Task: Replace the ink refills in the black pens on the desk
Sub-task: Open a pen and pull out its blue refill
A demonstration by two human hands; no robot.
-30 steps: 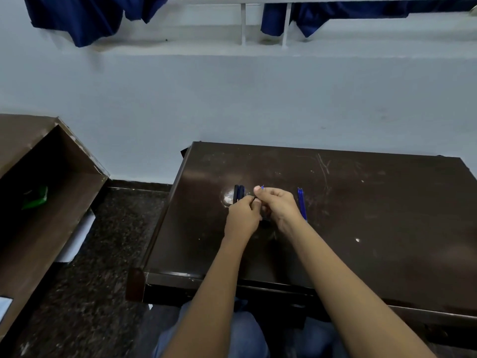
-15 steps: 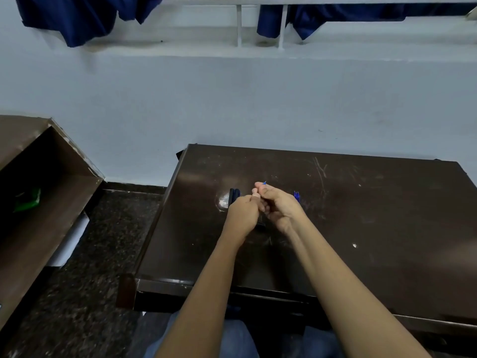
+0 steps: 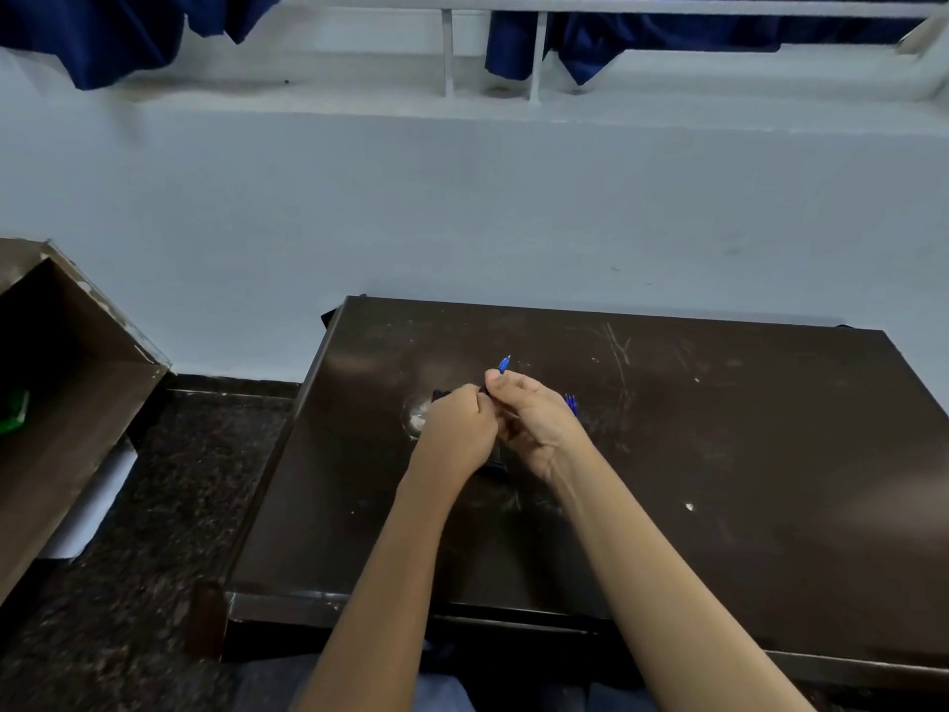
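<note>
Both hands meet over the middle of the dark brown desk [image 3: 719, 454]. My right hand [image 3: 534, 423] pinches a blue ink refill [image 3: 504, 363] whose tip sticks up past my fingers. My left hand [image 3: 457, 429] is closed around a black pen barrel [image 3: 495, 467], of which only a short dark end shows below the hands. More black pens [image 3: 439, 395] lie on the desk behind my left hand, mostly hidden. Loose blue refills [image 3: 571, 403] lie just right of my right hand, largely covered by it.
A pale worn patch [image 3: 416, 418] marks the desk beside the pens. A brown open cabinet [image 3: 77, 382] stands at the left with something green inside. The white wall runs behind the desk, with blue cloth [image 3: 102, 33] hanging from a rail above.
My hands have drawn closer together and the blue refill tip stands out further above my right fingers. The camera has tilted, so the desk sits lower in view.
</note>
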